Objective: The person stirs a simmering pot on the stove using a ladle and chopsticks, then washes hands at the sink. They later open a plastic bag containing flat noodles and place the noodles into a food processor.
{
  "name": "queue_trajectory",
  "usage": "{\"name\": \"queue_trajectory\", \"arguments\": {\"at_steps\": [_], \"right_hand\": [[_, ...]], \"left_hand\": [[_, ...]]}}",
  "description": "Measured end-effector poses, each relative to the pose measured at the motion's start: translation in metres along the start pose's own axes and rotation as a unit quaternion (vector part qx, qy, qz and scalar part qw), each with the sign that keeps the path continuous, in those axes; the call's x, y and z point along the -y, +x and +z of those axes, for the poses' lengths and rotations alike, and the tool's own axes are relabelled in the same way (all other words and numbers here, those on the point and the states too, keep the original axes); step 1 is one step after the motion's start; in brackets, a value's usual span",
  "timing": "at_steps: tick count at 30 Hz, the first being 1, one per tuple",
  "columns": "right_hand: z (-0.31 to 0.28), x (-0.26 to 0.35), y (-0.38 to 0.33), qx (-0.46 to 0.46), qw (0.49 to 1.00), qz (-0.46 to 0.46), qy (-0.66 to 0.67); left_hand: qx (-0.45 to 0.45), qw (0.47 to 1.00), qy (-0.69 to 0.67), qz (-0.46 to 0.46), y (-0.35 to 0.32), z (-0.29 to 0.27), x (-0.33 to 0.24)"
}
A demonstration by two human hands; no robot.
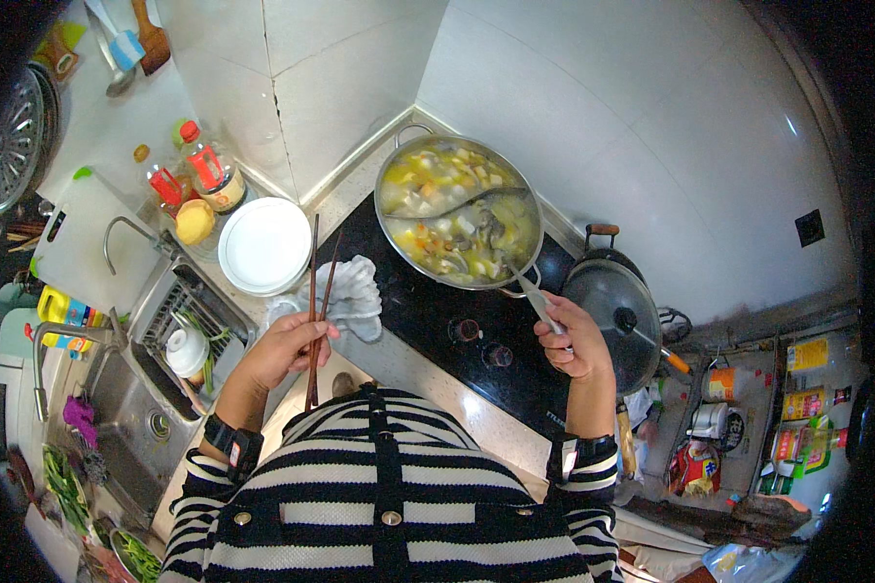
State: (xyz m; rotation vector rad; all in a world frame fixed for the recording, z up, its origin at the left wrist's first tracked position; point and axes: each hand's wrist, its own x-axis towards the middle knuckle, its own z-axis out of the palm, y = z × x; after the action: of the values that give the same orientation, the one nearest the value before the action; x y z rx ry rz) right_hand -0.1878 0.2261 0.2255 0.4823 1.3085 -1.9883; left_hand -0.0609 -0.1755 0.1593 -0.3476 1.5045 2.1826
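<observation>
My left hand (280, 348) is closed around a pair of brown chopsticks (313, 282), which point upward over the counter's edge. In my right hand (581, 338) is the grey handle of a ladle (532, 291); its head is hidden in the broth. A round steel hot pot (384, 227) with a curved divider stands on the black cooktop (413, 291). Both halves hold yellowish soup with white cubes, and darker pieces float in the half nearer me. White cloth gloves (348, 293) lie beside the chopsticks.
Stacked white plates (264, 245), two red-capped bottles (214, 175) and a yellow round thing (195, 222) stand to the left. Further left is a steel sink (146, 428) with a drying rack. A lidded wok (612, 316) sits right of the cooktop, near crowded shelves.
</observation>
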Motion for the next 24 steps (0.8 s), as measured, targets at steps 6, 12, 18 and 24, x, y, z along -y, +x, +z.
{"name": "queue_trajectory", "arguments": {"at_steps": [6, 12, 18, 24], "right_hand": [[0.0, 0.001, 0.002, -0.024, 0.997, 0.008, -0.074], [-0.016, 0.009, 0.003, 0.079, 0.993, 0.065, 0.054], [-0.026, 0.008, -0.009, 0.117, 0.985, 0.063, 0.108], [-0.015, 0.005, -0.025, 0.076, 0.996, 0.008, 0.044]], "left_hand": [[0.007, 1.0, 0.005, -0.006, 0.005, 0.005, 0.0], [0.005, 1.0, 0.006, -0.011, 0.004, 0.008, -0.001], [0.002, 1.0, -0.005, -0.003, 0.002, 0.007, 0.002], [0.01, 1.0, -0.013, -0.002, 0.001, 0.009, 0.0]]}}
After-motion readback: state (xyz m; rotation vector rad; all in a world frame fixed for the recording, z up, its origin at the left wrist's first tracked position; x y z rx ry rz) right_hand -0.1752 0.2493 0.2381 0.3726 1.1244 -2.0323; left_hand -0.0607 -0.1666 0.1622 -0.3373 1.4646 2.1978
